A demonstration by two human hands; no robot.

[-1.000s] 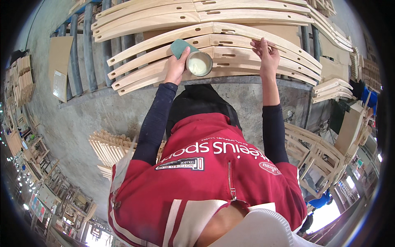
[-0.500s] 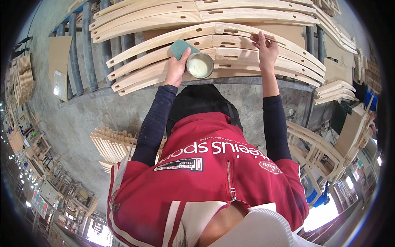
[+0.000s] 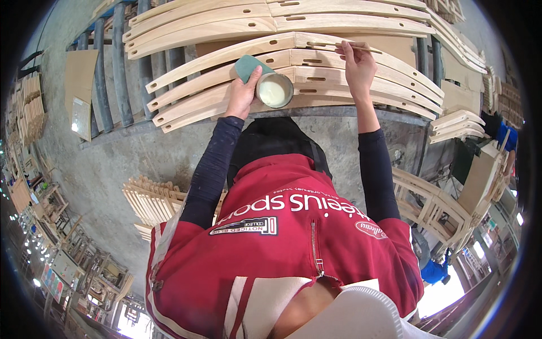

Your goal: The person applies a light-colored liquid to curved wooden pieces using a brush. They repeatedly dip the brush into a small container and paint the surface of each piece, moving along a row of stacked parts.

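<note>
My left hand (image 3: 241,97) is closed round a round tin (image 3: 275,90) of pale cream paste. A flat green pad (image 3: 247,66) is under my left thumb, against the tin's rim. In my right hand (image 3: 359,70) a thin wooden stick (image 3: 368,48) is pinched between thumb and fingers, pointing left. Its tip lies over a slot near the middle joint of a long curved wooden piece (image 3: 226,56). Several more such pale pieces (image 3: 197,103) with oval slots lie side by side, nearer to me, under the tin and my hands.
Beyond them lies another row of curved wooden pieces (image 3: 214,31). Grey rollers (image 3: 118,65) carry the pieces, with a cardboard sheet (image 3: 80,76) on the left. Short curved pieces (image 3: 458,127) are stacked at right. Slatted wooden parts (image 3: 149,200) stand on the floor behind my left arm.
My right hand has shifted slightly left with the stick, whose tip now lies over the slot by the joint. The left hand, tin and pad have barely moved.
</note>
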